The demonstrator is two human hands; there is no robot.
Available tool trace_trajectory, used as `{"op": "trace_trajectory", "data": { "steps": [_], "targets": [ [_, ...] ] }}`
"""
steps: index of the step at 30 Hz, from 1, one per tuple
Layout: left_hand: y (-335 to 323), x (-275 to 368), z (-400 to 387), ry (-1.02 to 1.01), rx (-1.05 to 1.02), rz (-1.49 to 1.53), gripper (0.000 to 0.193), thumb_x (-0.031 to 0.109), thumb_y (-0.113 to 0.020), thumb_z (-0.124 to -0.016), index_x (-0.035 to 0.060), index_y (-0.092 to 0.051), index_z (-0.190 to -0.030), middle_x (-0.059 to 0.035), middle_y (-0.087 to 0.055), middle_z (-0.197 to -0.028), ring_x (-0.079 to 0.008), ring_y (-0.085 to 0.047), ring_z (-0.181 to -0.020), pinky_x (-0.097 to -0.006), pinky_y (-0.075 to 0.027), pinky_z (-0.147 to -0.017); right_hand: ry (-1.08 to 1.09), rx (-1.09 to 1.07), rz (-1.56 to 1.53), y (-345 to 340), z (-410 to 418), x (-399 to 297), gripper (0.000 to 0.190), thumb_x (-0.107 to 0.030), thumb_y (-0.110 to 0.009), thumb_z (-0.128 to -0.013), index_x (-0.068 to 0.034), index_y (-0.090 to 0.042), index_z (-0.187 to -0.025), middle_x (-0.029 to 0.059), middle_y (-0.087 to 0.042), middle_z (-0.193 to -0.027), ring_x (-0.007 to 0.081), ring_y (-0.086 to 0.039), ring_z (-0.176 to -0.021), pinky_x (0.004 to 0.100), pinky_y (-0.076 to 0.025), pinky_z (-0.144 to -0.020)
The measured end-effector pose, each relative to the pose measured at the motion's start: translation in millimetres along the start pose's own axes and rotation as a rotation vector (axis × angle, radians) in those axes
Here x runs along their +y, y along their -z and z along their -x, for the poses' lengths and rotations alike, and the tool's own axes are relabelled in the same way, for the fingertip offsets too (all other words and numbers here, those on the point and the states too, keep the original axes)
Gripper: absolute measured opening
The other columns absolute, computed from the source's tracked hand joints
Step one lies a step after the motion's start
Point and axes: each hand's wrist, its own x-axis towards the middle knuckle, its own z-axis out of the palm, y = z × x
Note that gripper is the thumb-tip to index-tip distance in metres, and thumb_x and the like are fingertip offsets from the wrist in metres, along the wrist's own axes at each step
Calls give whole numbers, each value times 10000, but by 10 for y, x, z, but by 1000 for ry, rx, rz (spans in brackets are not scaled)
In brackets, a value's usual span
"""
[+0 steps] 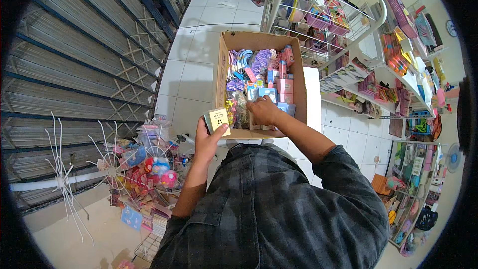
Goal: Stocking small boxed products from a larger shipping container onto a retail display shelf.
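An open cardboard box [303, 93] stands before me, filled with small goods. Near its front left corner, my left hand [210, 138] grips a small stack of flat packs, with a pale yellow notepad-like pack [218, 119] on top. My right hand [264, 110] reaches into the box, fingers bent down beside a light blue small box [267, 93]; whether they hold anything is hidden. Pink small boxes [285, 86] are stacked to the right. Purple packets [261, 61] and blue looped bands [245, 58] lie towards the back, and bagged beads [242, 110] lie left of my right hand.
A white wire rack [351, 39] with baskets of goods stands at the back right, shelves [403, 93] beyond it. On the left are a folding metal gate [112, 56] and a heap of bagged toys [160, 168]. A white stand with wire prongs [61, 181] sticks out at lower left.
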Motion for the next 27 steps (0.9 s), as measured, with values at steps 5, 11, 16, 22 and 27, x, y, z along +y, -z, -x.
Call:
{"op": "trace_trajectory", "data": {
  "steps": [5,11,16,22,27],
  "targets": [
    [-37,-67,1,-15,25,13,501,63,-728,-912,-7,-457,-1328,-112,-623,-1211,-176,-634,-1081,-322,-536,-933,59,49,-449,43,9,141,509,-179,-817,-704,-81,-584,-1147,162,-707,-1057,375,-658,-1061,461,-509,-903],
    [-146,-76,119,-76,118,36,483,49,-715,-917,4,-463,-1327,-100,-619,-1203,-168,-631,-1069,-318,-539,-920,8,174,-1029,333,241,67,489,-145,-832,-765,-49,-551,-1152,148,-647,-1072,296,-661,-1002,410,-520,-868],
    [-305,-254,324,-100,225,114,471,54,-696,-925,8,-467,-1333,-87,-616,-1190,-157,-624,-1054,-311,-532,-907,88,69,-1752,210,263,153,417,35,-682,-894,-55,-546,-1278,75,-650,-1110,182,-649,-992,328,-526,-884],
    [-682,-461,790,-172,432,150,420,42,-653,-951,20,-469,-1328,-97,-635,-1168,-186,-666,-1022,-317,-542,-882,37,-118,-1991,412,478,91,447,-58,-677,-954,-55,-543,-1380,58,-672,-1152,200,-655,-1079,385,-526,-981],
    [-1080,-661,1259,-244,631,205,401,48,-672,-941,26,-492,-1298,-70,-641,-1123,-157,-645,-997,-307,-533,-869,123,-335,-2084,509,757,-27,414,-24,-674,-947,-58,-597,-1352,57,-689,-1161,182,-662,-1077,364,-555,-940]
  ]
}}
